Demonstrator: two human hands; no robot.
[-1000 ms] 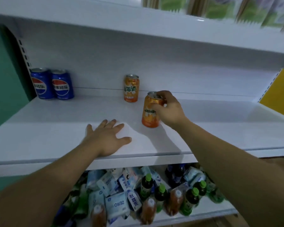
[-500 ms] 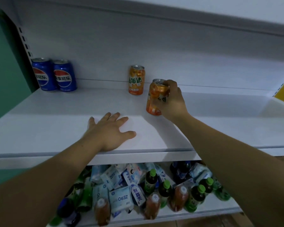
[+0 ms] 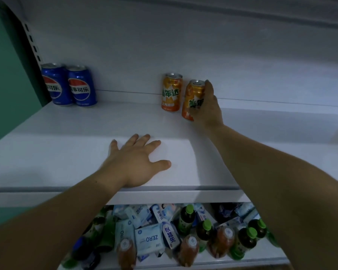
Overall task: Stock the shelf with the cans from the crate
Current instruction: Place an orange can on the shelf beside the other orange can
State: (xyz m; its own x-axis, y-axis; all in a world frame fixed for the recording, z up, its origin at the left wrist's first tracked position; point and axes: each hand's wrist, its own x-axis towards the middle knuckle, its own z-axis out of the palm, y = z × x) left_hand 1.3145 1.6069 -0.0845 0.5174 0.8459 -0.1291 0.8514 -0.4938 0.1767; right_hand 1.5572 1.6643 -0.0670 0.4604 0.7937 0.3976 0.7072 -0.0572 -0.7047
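Partly hidden orange can [image 3: 193, 95], held in right hand [image 3: 210, 109] grip, left hand [image 3: 137, 164] flat on shelf [image 3: 47, 145]

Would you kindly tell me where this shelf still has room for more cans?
Along the back, the shelf is bare between the blue cans and the standing orange can, and right of the right hand gripping the second orange can. The front strip is free either side of the left hand. The lower shelf is crowded with bottles and packets.
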